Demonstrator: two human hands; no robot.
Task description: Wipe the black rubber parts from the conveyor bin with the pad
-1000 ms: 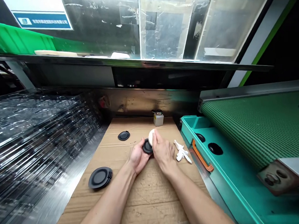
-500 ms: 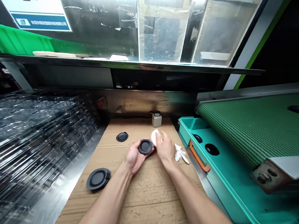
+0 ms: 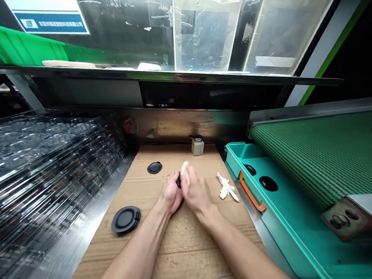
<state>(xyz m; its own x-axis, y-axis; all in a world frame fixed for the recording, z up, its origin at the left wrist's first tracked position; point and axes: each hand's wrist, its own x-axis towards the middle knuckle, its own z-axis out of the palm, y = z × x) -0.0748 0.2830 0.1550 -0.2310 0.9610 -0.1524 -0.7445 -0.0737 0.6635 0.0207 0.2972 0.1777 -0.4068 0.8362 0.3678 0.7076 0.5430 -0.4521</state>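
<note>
Above the cardboard sheet (image 3: 194, 250), my left hand (image 3: 171, 192) is closed on a round black lid-like disc (image 3: 179, 180), now turned edge-on and mostly covered by fingers. My right hand (image 3: 197, 193) grips a white round pad (image 3: 184, 168) and presses it against the disc's face. Where pad and disc meet is hidden by my right hand. Left of my hands lies another black disc (image 3: 154, 167), and nearer to me is a stack of several black discs (image 3: 125, 220). A crumpled white cloth or glove (image 3: 226, 188) lies right of my right hand.
A small bottle with a dark top (image 3: 197, 146) stands at the cardboard's back edge. On the right, a teal bin (image 3: 282, 222) with black discs sits below a green conveyor belt (image 3: 319, 149). Clear plastic trays (image 3: 39, 180) are piled at left. A metal shelf (image 3: 190, 75) crosses above.
My right hand has brought the white pad leftward onto the disc. The disc, facing up before, has tilted edge-on in my left hand.
</note>
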